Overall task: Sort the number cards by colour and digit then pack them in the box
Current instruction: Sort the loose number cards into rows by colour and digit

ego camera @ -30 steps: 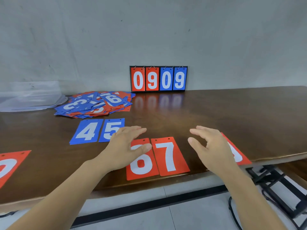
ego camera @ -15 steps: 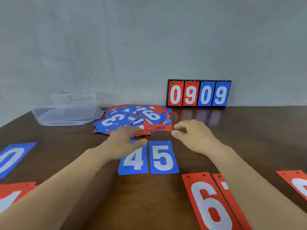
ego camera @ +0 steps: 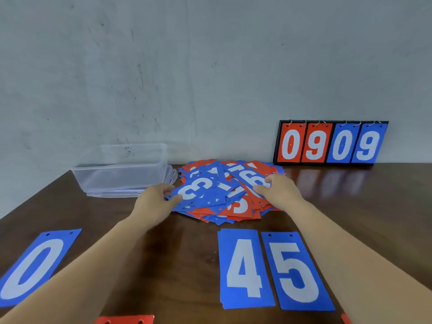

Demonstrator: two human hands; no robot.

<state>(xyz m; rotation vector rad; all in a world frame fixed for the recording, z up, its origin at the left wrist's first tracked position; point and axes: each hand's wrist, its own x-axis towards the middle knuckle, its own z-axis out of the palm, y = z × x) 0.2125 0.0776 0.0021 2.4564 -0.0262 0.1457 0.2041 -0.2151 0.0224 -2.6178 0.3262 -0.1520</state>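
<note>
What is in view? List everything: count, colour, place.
brown wooden table: one, under everything
clear plastic box: one, transparent, far left by wall
black-framed flip scoreboard: one, red 09 and blue 09, far right by wall
heap of loose number cards: one, red and blue, far centre
flat blue number cards: three, 0 near left, 4 beside 5 near centre
red card corners: two, red, bottom edge
left hand grip: pinches blue 3 card on heap
right hand grip: pinches blue 6 card on heap

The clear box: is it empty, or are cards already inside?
Empty. The clear box shows no red or blue inside; the card pile lies beside it.
</note>
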